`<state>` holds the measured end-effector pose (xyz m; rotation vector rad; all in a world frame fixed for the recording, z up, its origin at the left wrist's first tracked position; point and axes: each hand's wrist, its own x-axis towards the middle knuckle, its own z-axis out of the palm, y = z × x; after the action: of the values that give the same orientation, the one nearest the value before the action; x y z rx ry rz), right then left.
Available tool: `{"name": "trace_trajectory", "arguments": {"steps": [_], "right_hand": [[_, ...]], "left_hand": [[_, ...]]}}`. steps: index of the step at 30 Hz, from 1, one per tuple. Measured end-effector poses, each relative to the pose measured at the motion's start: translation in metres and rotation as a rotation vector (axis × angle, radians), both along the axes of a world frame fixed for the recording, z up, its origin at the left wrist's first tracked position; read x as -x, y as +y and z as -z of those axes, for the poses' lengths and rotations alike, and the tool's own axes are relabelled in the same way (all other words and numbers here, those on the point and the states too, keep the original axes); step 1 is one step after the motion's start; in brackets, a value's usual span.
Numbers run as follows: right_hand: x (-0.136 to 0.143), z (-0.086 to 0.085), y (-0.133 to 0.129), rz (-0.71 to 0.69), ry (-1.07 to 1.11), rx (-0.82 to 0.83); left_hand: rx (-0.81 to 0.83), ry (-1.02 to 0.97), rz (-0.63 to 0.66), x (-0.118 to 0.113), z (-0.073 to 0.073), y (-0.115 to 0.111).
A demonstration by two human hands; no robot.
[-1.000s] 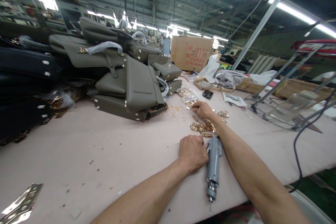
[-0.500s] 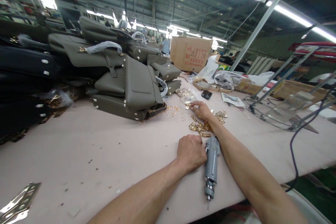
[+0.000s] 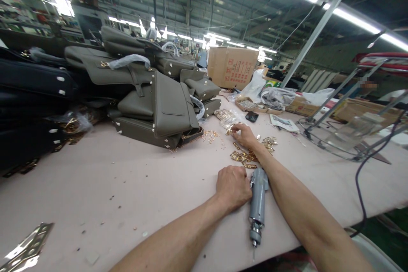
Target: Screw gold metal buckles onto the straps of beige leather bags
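Hands barely moved vs a sec ago. Right hand [image 3: 245, 135] reaches far out over the table [image 3: 127, 178], fingers spread low on the gold metal fittings [image 3: 244, 157]. It has crept a bit toward the clear bag of fittings [image 3: 225, 115] at the far end of the pile; fingertips touch loose pieces there. Can't tell if it has pinched one yet, as the palm hides it. Left hand [image 3: 233, 187] is a loose fist resting on the table, same spot as before, knuckles just beside the top of the grey electric screwdriver [image 3: 257, 204]. It touches or nearly touches the tool but isn't wrapped round it. Screwdriver lies flat betw. the two forearms, bit pointing at the near table edge, unmoved.

Judgement: a sorting/picking step among the fittings, w/ the tool parked.

Also about: stack of olive-grey handbags [image 3: 159, 106] left of the fittings, tiny gold screws [image 3: 208, 134] spilled at its foot, cardboard box [image 3: 231, 67] behind, black cable [image 3: 363, 178] hanging off the right edge.
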<state>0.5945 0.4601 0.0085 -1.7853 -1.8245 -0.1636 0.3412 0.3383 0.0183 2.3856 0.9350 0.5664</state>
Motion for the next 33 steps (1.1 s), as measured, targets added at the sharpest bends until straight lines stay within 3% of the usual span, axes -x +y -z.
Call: {"name": "trace_trajectory", "arguments": {"steps": [4, 9, 11, 15, 19, 22, 28, 33], "right_hand": [[0.001, -0.011, -0.003, -0.007, 0.015, 0.059], [-0.011, -0.034, -0.022, -0.204, 0.526, 0.175], [-0.016, -0.036, -0.026, -0.200, 0.610, 0.172], [-0.018, -0.020, -0.019, 0.032, 0.341, 0.056], [-0.011, -0.004, -0.005, 0.086, 0.000, 0.143], [-0.007, -0.003, -0.001, 0.082, -0.032, 0.189], [-0.001, -0.004, 0.002, -0.032, -0.023, 0.106], [0.004, -0.006, 0.009, -0.003, -0.140, 0.267]], "left_hand": [[0.003, 0.016, 0.004, 0.002, -0.002, 0.000], [0.008, 0.030, 0.008, 0.004, -0.005, 0.000], [0.016, 0.033, 0.013, 0.003, -0.005, 0.000], [0.006, 0.027, 0.016, 0.003, -0.003, 0.000], [0.003, 0.008, 0.004, 0.002, -0.001, 0.000], [0.008, 0.000, 0.002, 0.002, -0.001, 0.000], [0.018, 0.038, 0.019, 0.003, -0.003, 0.000], [-0.002, 0.031, 0.018, 0.001, -0.001, 0.000]]}}
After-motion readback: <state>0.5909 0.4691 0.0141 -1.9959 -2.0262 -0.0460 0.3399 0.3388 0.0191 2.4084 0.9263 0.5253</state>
